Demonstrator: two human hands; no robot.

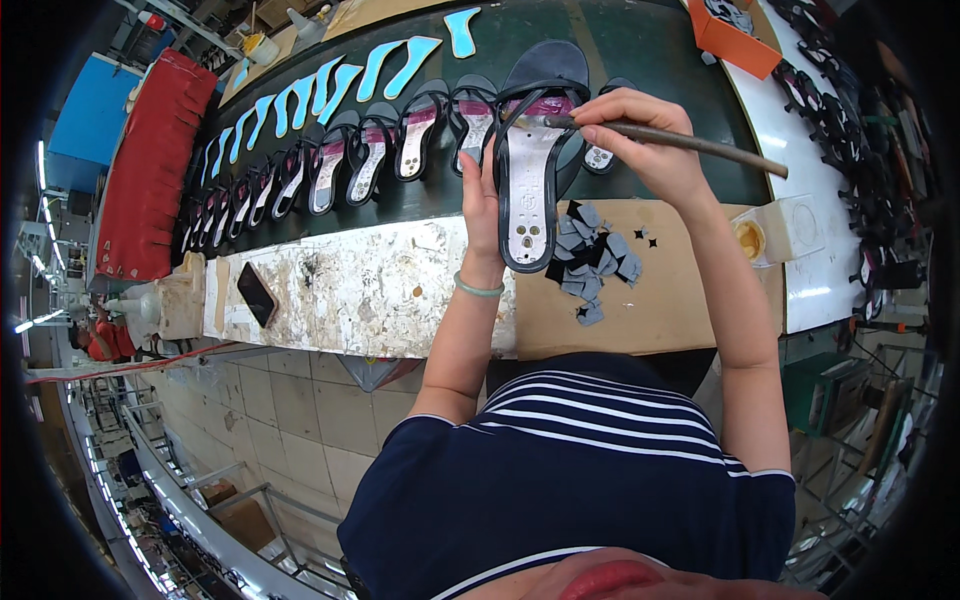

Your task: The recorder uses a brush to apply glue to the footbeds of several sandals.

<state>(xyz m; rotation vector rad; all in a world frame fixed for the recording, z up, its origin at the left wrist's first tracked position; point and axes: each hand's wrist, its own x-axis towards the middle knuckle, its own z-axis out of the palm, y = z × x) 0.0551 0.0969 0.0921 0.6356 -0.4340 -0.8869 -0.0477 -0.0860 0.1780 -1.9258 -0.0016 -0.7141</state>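
Observation:
My left hand [480,210] grips a black sandal [528,190] by its left side and holds it up above the bench, toe pointing away. Its pale inner sole has small holes at the heel and a purple band near the straps. The hand's far fingers are hidden behind the sandal. Closed round a long-handled brush [710,149], my right hand [640,140] brings the brush's tip to the sole by the purple band. Below the sandal, small grey and black cut pieces [592,250] lie heaped on a cardboard sheet [660,300].
Beyond my hands, a row of similar sandals [410,145] stands on a green surface [640,40], with blue-edged insole pieces [340,88] behind. A container of yellowish paste [748,240] sits right, a phone [257,294] left. An orange box [735,38] stands far right.

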